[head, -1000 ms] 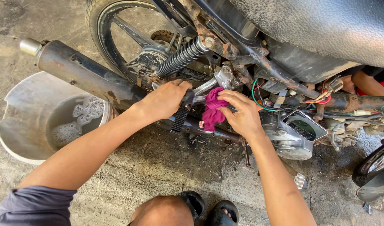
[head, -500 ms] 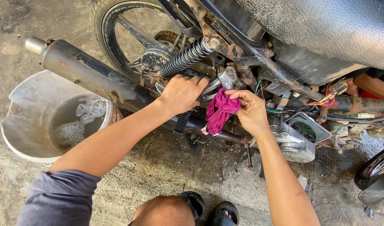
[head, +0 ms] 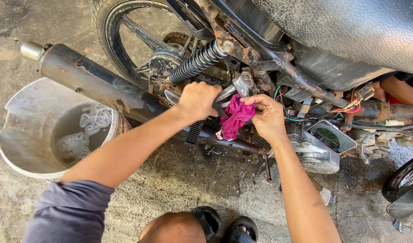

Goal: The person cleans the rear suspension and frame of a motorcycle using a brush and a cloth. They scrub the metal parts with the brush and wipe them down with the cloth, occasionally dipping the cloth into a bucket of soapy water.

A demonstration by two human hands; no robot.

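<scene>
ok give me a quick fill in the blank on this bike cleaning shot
1. The right hand presses a ____ rag against the motorcycle frame.
2. The left hand grips a metal part just below the coiled ____.
3. The bucket beside the exhaust pipe holds ____ water.

Missing words: pink; spring; soapy

My left arm stretches forward from the lower left, sleeve at the upper arm, forearm bare and nearly straight. My left hand [head: 198,100] sits knuckles up, its fingers curled down into a closed grip, thumb side toward my other hand. My right arm rises from the lower right, elbow bent a little, wrist cocked inward. My right hand [head: 266,118] lies just beside the left hand, to its right, fingers pinched together, a ring showing on one finger. The two hands are close but not touching.
</scene>
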